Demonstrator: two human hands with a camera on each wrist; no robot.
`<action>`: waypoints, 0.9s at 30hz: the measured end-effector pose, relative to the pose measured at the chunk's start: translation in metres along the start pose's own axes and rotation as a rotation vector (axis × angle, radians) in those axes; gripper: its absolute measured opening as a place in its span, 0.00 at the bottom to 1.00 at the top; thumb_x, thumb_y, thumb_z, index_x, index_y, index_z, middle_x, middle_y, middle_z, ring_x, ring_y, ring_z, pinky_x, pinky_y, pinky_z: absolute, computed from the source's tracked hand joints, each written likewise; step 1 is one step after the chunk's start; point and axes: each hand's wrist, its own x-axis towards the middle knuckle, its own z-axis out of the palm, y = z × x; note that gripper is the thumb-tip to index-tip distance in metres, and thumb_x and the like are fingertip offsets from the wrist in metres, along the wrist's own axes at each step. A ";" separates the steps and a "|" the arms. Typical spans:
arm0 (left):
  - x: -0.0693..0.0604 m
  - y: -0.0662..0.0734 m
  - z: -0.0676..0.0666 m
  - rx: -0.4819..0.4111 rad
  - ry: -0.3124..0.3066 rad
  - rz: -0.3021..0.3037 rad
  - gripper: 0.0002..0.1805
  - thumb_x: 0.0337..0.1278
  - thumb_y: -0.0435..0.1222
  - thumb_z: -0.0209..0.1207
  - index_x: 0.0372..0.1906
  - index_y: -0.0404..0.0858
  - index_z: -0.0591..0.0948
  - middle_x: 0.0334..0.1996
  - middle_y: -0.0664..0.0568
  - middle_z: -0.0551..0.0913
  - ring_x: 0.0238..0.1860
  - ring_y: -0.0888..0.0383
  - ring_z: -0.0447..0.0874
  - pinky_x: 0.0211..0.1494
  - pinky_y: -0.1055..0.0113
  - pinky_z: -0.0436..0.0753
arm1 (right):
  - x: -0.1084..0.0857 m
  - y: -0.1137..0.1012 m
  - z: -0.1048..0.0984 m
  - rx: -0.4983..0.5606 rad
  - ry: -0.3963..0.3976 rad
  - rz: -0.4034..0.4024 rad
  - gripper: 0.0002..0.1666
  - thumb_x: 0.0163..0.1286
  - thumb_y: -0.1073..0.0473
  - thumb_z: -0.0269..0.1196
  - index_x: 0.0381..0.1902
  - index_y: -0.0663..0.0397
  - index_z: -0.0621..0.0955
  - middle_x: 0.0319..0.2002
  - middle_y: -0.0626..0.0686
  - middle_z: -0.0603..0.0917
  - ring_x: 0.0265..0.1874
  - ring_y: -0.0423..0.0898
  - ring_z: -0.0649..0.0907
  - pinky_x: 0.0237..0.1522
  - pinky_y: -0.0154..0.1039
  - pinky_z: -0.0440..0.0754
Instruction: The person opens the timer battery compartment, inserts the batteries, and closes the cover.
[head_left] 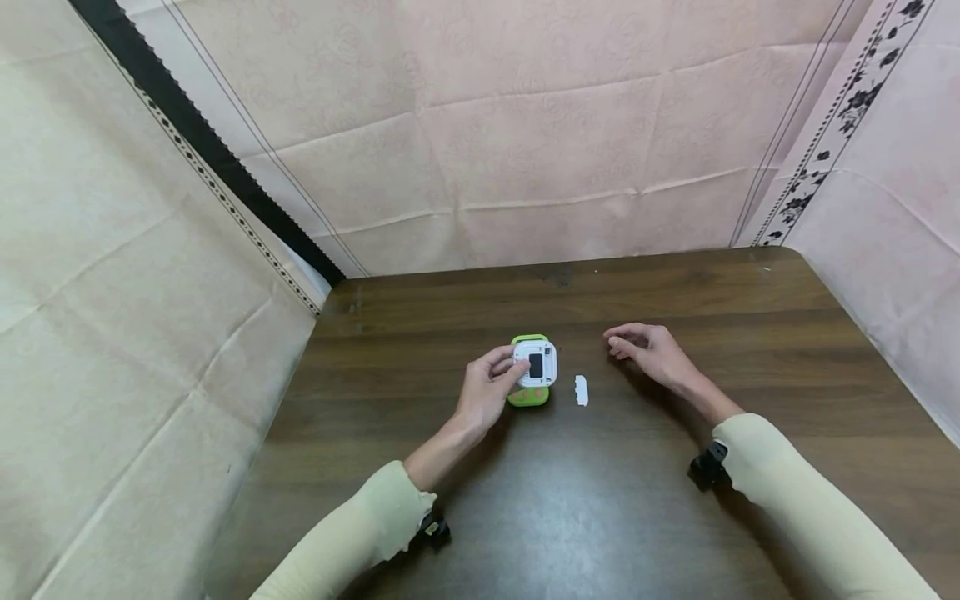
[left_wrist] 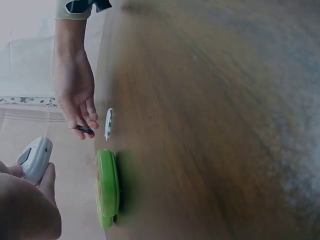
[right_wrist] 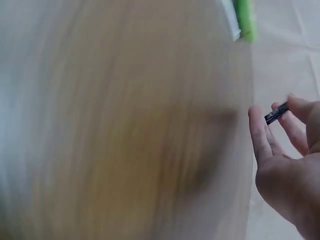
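My left hand (head_left: 482,393) grips a white rounded-square device (head_left: 548,363) with a dark rectangle on its face, thumb laid over the front. In the left wrist view the device is held up, apart from the green rounded case (left_wrist: 107,185) on the table. To the right of the case lies a thin white piece (head_left: 581,390) with a notched edge, like a cover. My right hand (head_left: 654,356), over the table further right, pinches a small dark cylinder with pale print, which looks like a battery (right_wrist: 276,114), between thumb and fingers.
The brown wooden table (head_left: 360,433) has its far edge close beyond the hands. Light patterned cloth (head_left: 525,150) hangs behind it and at both sides. A small black camera (head_left: 707,467) sits at the right wrist, another (head_left: 433,530) at the left.
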 end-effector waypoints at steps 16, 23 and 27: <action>0.008 -0.005 0.009 -0.096 0.000 -0.085 0.18 0.75 0.29 0.63 0.63 0.28 0.80 0.51 0.35 0.89 0.38 0.54 0.91 0.54 0.38 0.88 | -0.019 -0.058 0.038 0.569 -0.045 0.285 0.26 0.85 0.53 0.58 0.62 0.74 0.78 0.40 0.56 0.84 0.28 0.41 0.84 0.30 0.33 0.87; 0.010 -0.009 0.010 -0.044 0.016 -0.092 0.18 0.75 0.31 0.64 0.63 0.29 0.81 0.52 0.36 0.89 0.38 0.55 0.91 0.53 0.42 0.90 | -0.026 -0.078 0.048 0.579 -0.134 0.279 0.27 0.85 0.64 0.55 0.71 0.81 0.69 0.55 0.60 0.84 0.38 0.46 0.88 0.48 0.39 0.91; 0.011 -0.012 0.012 -0.040 0.026 -0.083 0.18 0.75 0.31 0.64 0.64 0.29 0.81 0.52 0.35 0.89 0.37 0.56 0.90 0.52 0.42 0.90 | -0.027 -0.084 0.053 0.562 -0.095 0.290 0.25 0.82 0.67 0.60 0.68 0.80 0.72 0.49 0.61 0.87 0.34 0.45 0.89 0.44 0.39 0.92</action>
